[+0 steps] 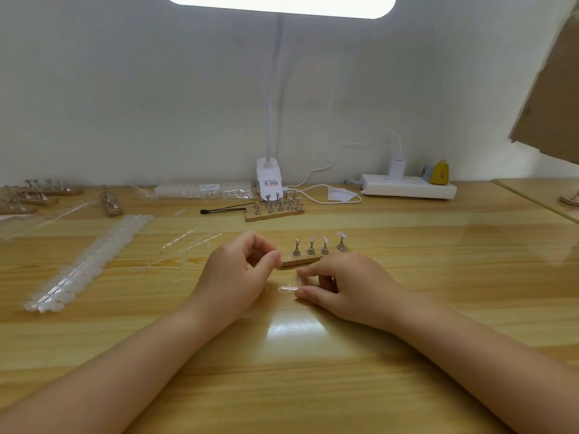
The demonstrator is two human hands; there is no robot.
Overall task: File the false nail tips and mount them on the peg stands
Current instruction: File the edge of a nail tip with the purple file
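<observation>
A peg stand (pixel 301 260) sits just behind both hands (another stand (pixel 274 211) farther back), nail-tip strips (pixel 91 258) lying left.

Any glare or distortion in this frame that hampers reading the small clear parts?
Head view: the overhead white lamp panel is blown out, its glare patch lies on the wooden table just below both hands, and the wide-angle lens bows the table's far edge.

Honey-yellow wood-grain table (pixel 407 308). Pale grey-white wall (pixel 125 89). 4 silver pegs (pixel 318 245) on tan wooden base (pixel 300 261), centre frame. Translucent milky nail strips (pixel 87 261), left. White power strip (pixel 407 186), mustard-yellow object (pixel 439 173), upper right. Brown cardboard (pixel 551 89), far right.
</observation>
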